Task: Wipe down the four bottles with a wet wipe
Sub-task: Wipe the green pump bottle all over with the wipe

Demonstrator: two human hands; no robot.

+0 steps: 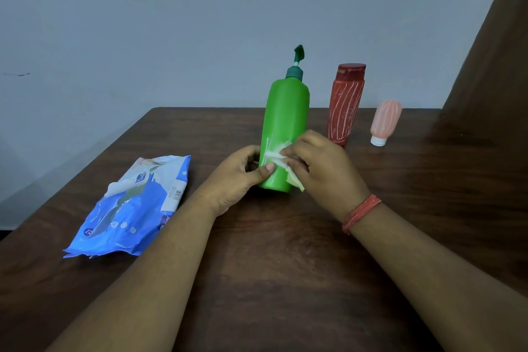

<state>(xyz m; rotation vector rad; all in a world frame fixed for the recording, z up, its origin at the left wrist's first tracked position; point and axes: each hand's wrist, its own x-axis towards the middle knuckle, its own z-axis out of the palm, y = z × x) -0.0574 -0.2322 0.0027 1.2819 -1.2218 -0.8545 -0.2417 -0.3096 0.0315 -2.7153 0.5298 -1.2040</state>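
Observation:
A tall green pump bottle (285,114) stands upright at the middle of the brown table (271,251). My left hand (237,177) grips its lower left side, thumb across the front. My right hand (320,171) holds a crumpled white wet wipe (275,157) against the bottle's lower front. Behind it to the right stands a red bottle (344,103) with white streaks and a red cap. Further right a small pink bottle (384,120) stands on its white cap. No fourth bottle is in view.
A blue pack of wet wipes (134,206) lies on the table to the left, its flap peeled open. A grey wall rises behind the table. A brown panel (491,66) stands at the far right.

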